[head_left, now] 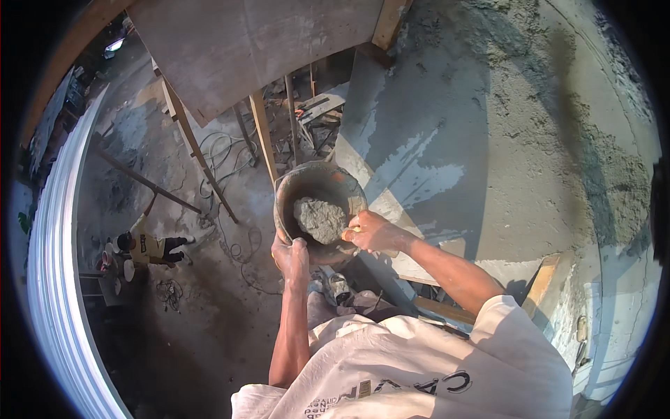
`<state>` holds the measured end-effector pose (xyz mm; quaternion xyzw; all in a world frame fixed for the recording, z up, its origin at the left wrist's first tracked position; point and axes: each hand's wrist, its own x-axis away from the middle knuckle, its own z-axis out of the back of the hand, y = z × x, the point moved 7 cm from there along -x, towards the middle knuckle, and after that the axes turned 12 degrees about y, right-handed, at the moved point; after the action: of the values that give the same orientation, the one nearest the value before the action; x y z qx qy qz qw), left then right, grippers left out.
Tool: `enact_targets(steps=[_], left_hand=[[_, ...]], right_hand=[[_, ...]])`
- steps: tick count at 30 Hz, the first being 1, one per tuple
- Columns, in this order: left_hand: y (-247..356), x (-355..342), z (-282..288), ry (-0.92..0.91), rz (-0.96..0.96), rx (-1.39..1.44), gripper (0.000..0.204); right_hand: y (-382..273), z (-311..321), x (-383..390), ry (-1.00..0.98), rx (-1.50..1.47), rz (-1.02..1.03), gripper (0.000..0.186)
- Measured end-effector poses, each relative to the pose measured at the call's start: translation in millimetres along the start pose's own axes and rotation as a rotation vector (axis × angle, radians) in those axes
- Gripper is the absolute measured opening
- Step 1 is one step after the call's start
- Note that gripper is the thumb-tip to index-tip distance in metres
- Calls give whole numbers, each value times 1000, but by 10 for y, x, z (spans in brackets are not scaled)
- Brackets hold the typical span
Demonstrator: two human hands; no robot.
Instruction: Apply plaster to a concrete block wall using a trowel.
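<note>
Grasping a round, mortar-smeared grey bucket is my remote left hand; my right hand clenches a yellowish handle.

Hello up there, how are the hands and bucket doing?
Left hand gripping bucket. Right hand curled at its right rim. Grey mix inside. Person below, left.

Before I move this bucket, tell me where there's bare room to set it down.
Far below, in this view, open ground lies between the tangled cable and left forearm. Crowded: beyond the bucket, timber props and scattered debris.
</note>
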<state>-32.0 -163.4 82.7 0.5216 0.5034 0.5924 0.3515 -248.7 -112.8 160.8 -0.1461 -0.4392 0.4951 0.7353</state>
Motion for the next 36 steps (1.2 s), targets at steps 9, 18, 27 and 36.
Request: enact_targets(steps=[9,18,27,36], left_hand=[[-366,134,489,-16,146,107,58],[-838,56,1081,103,58,238,58],[-1104,99,1665,297,-17,121,58],[-1270,0,2031,436,52,-6,67]], right_hand=[[-1097,1684,761,363,370,286,51],[-2508,2729,1880,636,486,541,34],[-2731,2719,2143,587,453,706,25],[-2872,2826,2206,658,560,819,28]])
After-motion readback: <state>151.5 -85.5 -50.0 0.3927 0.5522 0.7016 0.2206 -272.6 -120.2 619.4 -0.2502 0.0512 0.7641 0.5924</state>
